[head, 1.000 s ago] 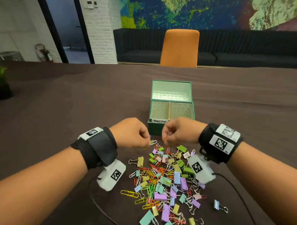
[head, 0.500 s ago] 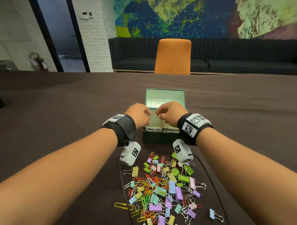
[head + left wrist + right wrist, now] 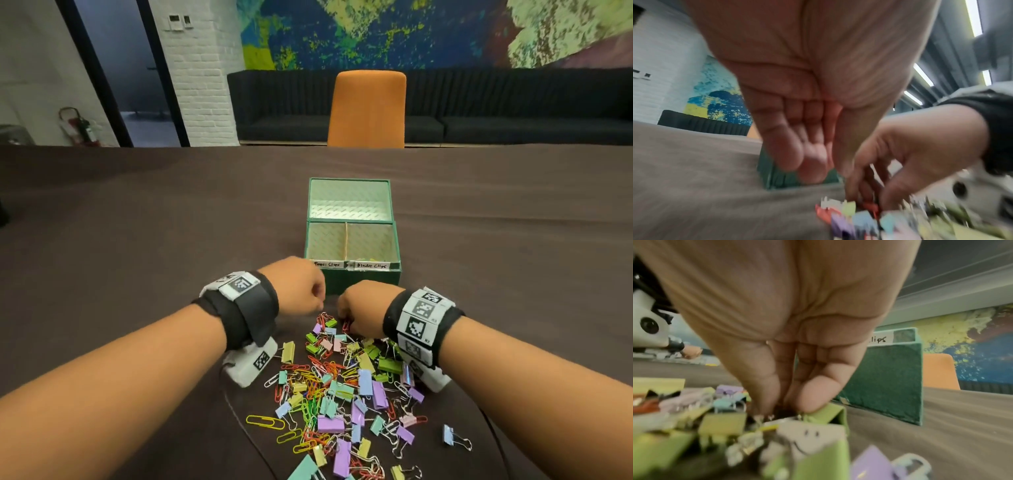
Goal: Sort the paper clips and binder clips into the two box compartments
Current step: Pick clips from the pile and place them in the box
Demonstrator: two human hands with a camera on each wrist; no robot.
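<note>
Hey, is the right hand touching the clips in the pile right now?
Touching. The right wrist view shows the right hand with its fingertips down on the green binder clip at the far edge of the pile.

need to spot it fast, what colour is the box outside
Dark green box, clearest in the head view.

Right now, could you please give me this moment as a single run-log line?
left hand: over pile edge, apparently holding nothing | right hand: fingertips in clip pile, grasp unclear | box: open, nearly empty
</note>
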